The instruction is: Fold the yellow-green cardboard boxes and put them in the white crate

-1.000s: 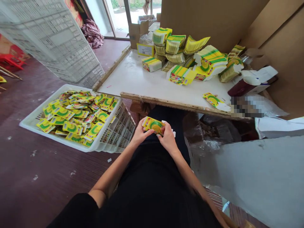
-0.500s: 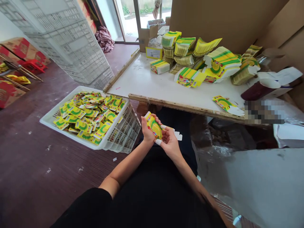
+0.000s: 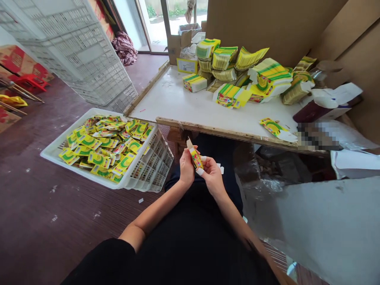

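Between my hands, above my lap, is a small yellow carton (image 3: 195,157) with its narrow printed side facing me and a pale flap up at the far end. My left hand (image 3: 187,168) grips its left side. From the right, my right hand (image 3: 211,175) pinches the near end; white wraps cover some of its fingertips. More white card flaps (image 3: 220,169) show behind the right fingers, partly hidden. To the left, a white plastic crate (image 3: 145,164) is heaped with filled-looking yellow cartons (image 3: 99,144).
On the white table (image 3: 178,107) with a wooden edge lie stacked flat cartons (image 3: 224,59), one loose carton (image 3: 273,126) and a dark red cup-shaped container (image 3: 308,111). Tall stacked white crates (image 3: 97,51) stand at left. A grey board (image 3: 320,217) is at right.
The carton has turned from its broad face to its narrow side, and a flap now stands out at its far end. The camera view has shifted slightly.
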A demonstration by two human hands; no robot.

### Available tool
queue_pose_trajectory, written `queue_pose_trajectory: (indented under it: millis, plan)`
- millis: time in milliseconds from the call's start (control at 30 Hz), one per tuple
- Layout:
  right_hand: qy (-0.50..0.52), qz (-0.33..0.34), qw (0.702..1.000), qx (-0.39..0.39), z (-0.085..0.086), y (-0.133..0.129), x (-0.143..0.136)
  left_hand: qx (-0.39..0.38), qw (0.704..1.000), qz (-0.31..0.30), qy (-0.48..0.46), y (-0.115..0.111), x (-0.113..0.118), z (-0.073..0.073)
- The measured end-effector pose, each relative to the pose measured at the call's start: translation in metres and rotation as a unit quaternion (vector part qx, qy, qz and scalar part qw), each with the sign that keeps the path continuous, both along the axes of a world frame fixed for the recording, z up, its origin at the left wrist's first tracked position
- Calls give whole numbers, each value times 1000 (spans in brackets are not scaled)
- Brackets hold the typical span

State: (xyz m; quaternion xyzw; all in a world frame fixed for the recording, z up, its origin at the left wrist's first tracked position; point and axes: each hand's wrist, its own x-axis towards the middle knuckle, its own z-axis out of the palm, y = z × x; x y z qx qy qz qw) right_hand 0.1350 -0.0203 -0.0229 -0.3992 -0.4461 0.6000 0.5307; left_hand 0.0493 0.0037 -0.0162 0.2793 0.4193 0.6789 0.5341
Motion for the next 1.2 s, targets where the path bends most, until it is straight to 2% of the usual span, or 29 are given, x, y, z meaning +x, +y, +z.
queue_pose_trajectory:
  millis: [200,467,600,733,800,867,900,967,1033,1100,1167,1200]
  plan:
    - [33,-77,996,-41,-10,4,7,6,1000,13,-17,-1,2,-12]
    - [50,-74,995,-48,-10,4,8,-7,1000,18,6,-4,-1,-19]
    - [7,-103,994,-28,-6,6,12,-4,999,1,36,-4,-5,-14]
    - [-55,-85,995,8,-3,8,20,34,995,-10,90,1,-15,-5]
    - [-87,-87,992,28,-5,8,24,49,989,-38,136,4,-27,2]
    - [-147,-122,980,60,-7,8,30,67,976,-90,188,6,-41,12]
    - [-193,-145,966,90,-9,8,32,81,965,-115,222,7,-49,18]
    - [-310,-177,919,169,-10,7,36,113,928,-148,322,8,-61,31]
    - [-412,-167,860,250,-9,5,36,132,859,-180,461,8,-65,41]
    - [-460,-134,817,319,-6,2,34,105,770,-239,583,8,-62,44]
    - [-457,-128,798,372,-3,-1,31,34,704,-299,643,8,-56,41]
    - [-442,-144,799,381,-2,-1,30,-3,689,-312,654,7,-52,38]
